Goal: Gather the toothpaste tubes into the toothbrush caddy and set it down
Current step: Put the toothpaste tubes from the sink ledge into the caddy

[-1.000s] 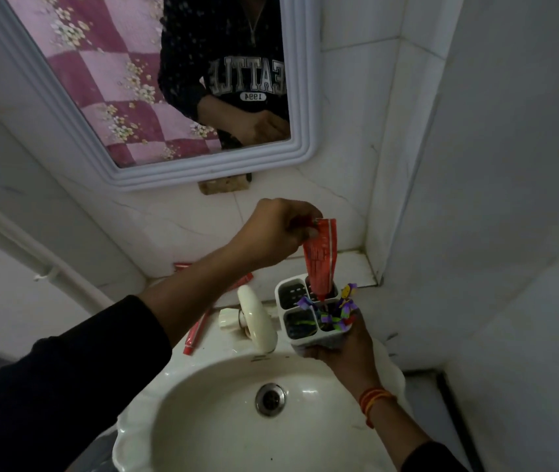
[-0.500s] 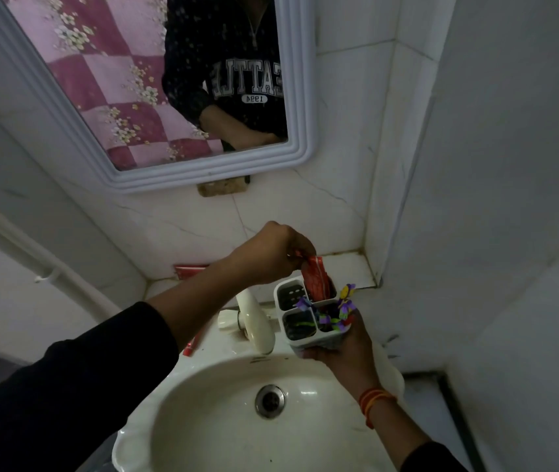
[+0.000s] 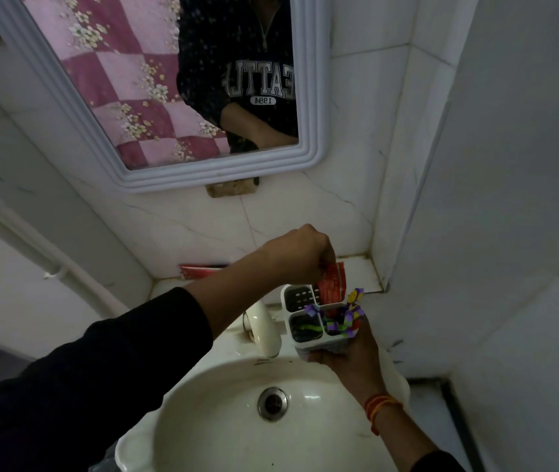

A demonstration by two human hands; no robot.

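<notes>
A white toothbrush caddy (image 3: 296, 314) with four compartments is held up over the basin's back rim by my right hand (image 3: 351, 357), which grips it from below. Purple and green toothbrushes stand in its near compartments. My left hand (image 3: 300, 255) pinches the top of a red toothpaste tube (image 3: 330, 289) that stands sunk into the caddy's far right compartment. Another red toothpaste tube (image 3: 199, 270) lies on the tiled ledge behind my left forearm, partly hidden.
A cream basin (image 3: 237, 424) with a metal drain (image 3: 273, 403) lies below. The cream tap (image 3: 264, 330) stands just left of the caddy. A white-framed mirror (image 3: 203, 172) hangs above. Tiled walls close in the corner ledge (image 3: 361, 272) on the right.
My left hand has come down, pushing the red tube from well above the caddy down into its far right compartment. The caddy and my right hand have stayed in place.
</notes>
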